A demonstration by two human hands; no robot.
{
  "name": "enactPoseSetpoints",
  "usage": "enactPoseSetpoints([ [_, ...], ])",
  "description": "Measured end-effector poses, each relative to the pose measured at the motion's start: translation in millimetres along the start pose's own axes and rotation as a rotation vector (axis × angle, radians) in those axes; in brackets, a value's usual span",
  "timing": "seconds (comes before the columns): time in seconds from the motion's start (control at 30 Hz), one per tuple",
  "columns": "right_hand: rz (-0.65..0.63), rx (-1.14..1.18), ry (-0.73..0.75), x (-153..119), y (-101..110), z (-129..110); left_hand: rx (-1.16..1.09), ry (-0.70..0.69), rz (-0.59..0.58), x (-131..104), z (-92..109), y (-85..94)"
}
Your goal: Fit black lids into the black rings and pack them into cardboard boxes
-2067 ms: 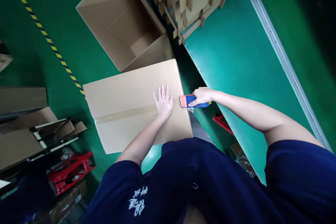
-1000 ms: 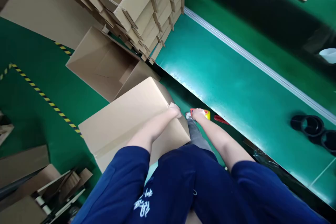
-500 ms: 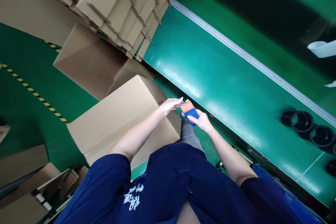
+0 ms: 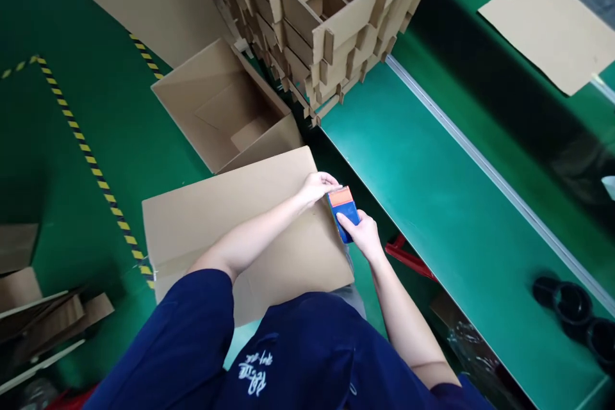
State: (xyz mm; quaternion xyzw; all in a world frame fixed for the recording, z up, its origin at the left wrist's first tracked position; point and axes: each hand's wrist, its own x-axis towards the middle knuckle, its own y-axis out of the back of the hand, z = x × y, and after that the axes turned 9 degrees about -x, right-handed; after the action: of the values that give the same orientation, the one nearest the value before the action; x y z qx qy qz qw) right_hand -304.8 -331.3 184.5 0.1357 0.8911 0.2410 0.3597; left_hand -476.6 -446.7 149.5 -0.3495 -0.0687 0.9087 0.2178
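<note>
My right hand is closed around a flat blue hand-held device with an orange end, its thumb lying across the blue face. At the orange end, the fingers of my left hand are pinched together, touching or very near its top edge. Whatever may be between those fingertips is too small to make out. Below both hands lies a large closed cardboard box, with tape along its seam. The device is over the box's right side.
An open cardboard box stands beyond the closed one. Stacked cardboard dividers rest at the end of a green workbench. Black rings and a cardboard sheet lie on the right. A red bar shows under the bench edge.
My view has shifted, so the dividers and boxes appear farther right. The closed box now sits under both hands. The device stays in my right hand, and my left fingers remain at its orange end.
</note>
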Motion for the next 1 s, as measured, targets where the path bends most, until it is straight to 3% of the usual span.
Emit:
enactPoseSetpoints([
  [0.1,-0.001,0.060,-0.054,-10.5,-10.0,-10.3,0.080,-0.172,0.163,50.7,46.4,34.8],
  [0.2,-0.098,0.186,-0.122,-35.1,-18.2,-3.0,0.248,-0.298,0.337,108.0,87.7,72.0],
  [0.27,-0.137,0.228,-0.154,-45.8,-23.7,2.6,0.344,-0.316,0.381,136.8,98.5,89.1],
  [0.37,-0.108,0.186,-0.154,-43.6,-31.2,3.6,0.387,-0.282,0.371,159.4,89.8,101.0],
  [0.53,-0.080,0.138,-0.173,-29.9,-38.0,-3.4,0.509,-0.195,0.300,168.7,61.6,105.9],
  [0.7,-0.080,0.053,-0.167,-33.8,-34.3,-8.2,0.675,-0.181,0.247,169.0,62.1,102.7],
  [0.83,-0.113,0.070,-0.169,-29.7,-29.0,-9.2,0.732,-0.185,0.277,145.3,56.8,104.4],
  [1.0,-0.129,0.084,-0.172,-33.5,-25.7,-0.9,0.838,-0.321,0.294,103.6,36.7,108.9],
])
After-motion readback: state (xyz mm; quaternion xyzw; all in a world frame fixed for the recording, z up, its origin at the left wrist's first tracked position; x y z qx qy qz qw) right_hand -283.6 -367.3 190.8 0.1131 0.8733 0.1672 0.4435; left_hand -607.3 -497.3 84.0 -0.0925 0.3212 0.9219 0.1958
